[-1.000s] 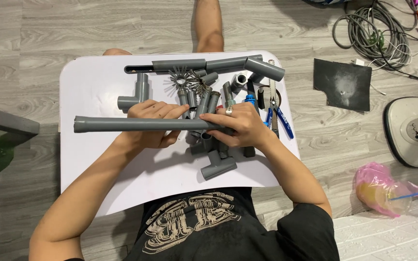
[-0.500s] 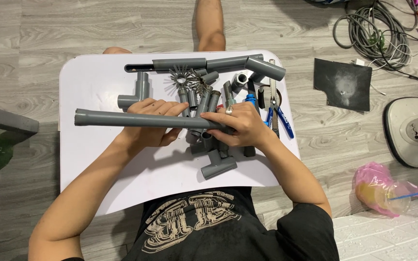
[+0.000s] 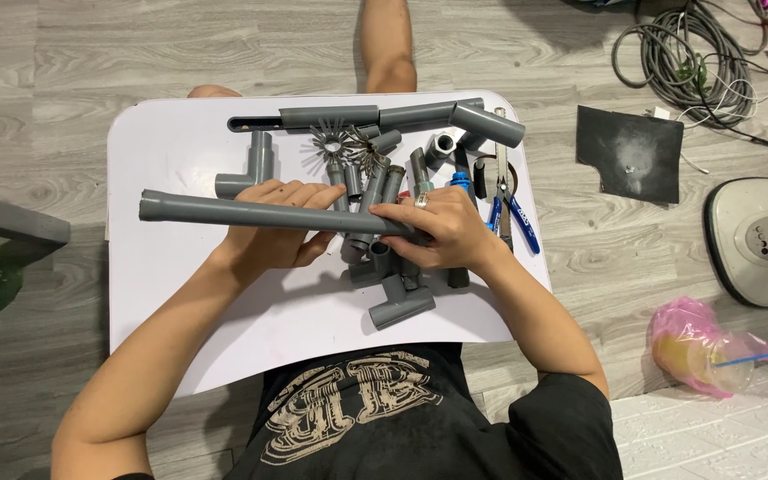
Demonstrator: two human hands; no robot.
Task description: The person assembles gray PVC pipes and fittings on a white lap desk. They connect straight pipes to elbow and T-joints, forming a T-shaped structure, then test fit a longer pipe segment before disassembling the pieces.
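Gripping one long pipe point(image 3: 260, 213), both hands close around it: left hand point(image 3: 273, 236) at its middle, right hand point(image 3: 442, 233) at its end (over loose fittings); one pliers point(image 3: 508, 209) lies just beyond the right.

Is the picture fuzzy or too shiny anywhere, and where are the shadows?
Head view: sharp all over, no blur, even on the left hand and right hand holding the long grey pipe; the white board is bright but not glaring; soft shadows sit just under the pipe and hands; the wood floor is evenly lit; the far left edge is dark.
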